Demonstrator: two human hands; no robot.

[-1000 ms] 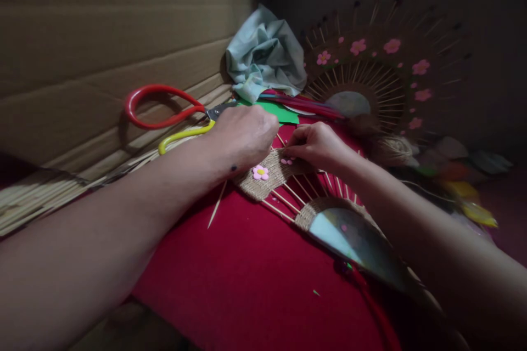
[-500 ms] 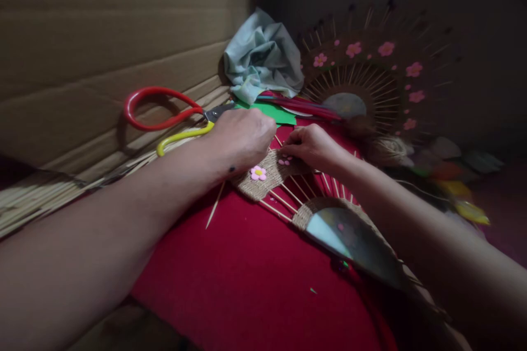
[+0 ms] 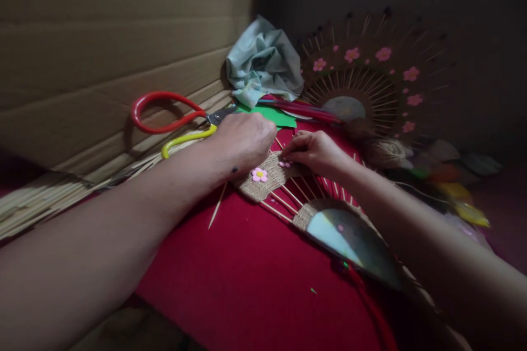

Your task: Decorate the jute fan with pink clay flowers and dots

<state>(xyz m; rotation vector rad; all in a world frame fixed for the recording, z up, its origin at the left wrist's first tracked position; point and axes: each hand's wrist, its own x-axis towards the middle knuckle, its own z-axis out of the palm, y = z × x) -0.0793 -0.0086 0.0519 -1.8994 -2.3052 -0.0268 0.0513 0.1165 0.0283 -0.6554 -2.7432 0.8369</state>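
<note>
A fan point(image 3: 274, 163) of twine woven over thin sticks lies on red cloth, with a half-round, shiny plate point(image 3: 333, 233) at its base. On the woven band sits a pink flower point(image 3: 259, 175) with a yellow centre. My left hand point(image 3: 247, 140) is closed over the band's far left part; its fingertips and anything in them are hidden. From the right, my right hand point(image 3: 315, 148) has thumb and fingers pinched together at a few loose-looking pink petals point(image 3: 284, 164) on the band. Whatever is between those fingertips is too small to make out.
Scissors point(image 3: 168, 112) with red and yellow handles lie beside the left wrist, near bundled sticks point(image 3: 45, 203). Cardboard point(image 3: 115, 38) stands at left. Behind are crumpled cloth point(image 3: 265, 60), green paper point(image 3: 274, 116) and another flowered fan point(image 3: 349, 79). A twine ball point(image 3: 387, 151) sits right.
My right fingertips have come down slightly over the pink petals, covering part of them. My left hand stays in place on the fan. The whole view has shifted a little.
</note>
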